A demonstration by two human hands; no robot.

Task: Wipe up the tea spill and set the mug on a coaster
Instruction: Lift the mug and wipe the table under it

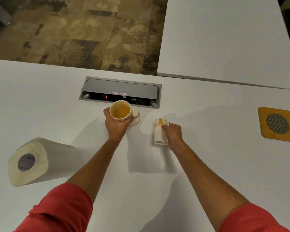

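Observation:
A cream mug (121, 111) holding amber tea is gripped around its body by my left hand (116, 125), just in front of the power box; its handle points right. A thin yellowish tea ring (137, 123) shows on the table beside the mug's base. My right hand (172, 133) pinches a folded white paper towel (160, 131) with a brown tea stain at its far end, resting on the table to the right of the mug. A wooden coaster (277, 124) with a round mesh centre lies far right on the white table (141, 164).
A paper towel roll (40, 161) lies on its side at near left. A recessed grey power box (120, 92) with its lid half raised sits just behind the mug. A second white table (224, 39) adjoins at the far right; carpet lies beyond the far edge.

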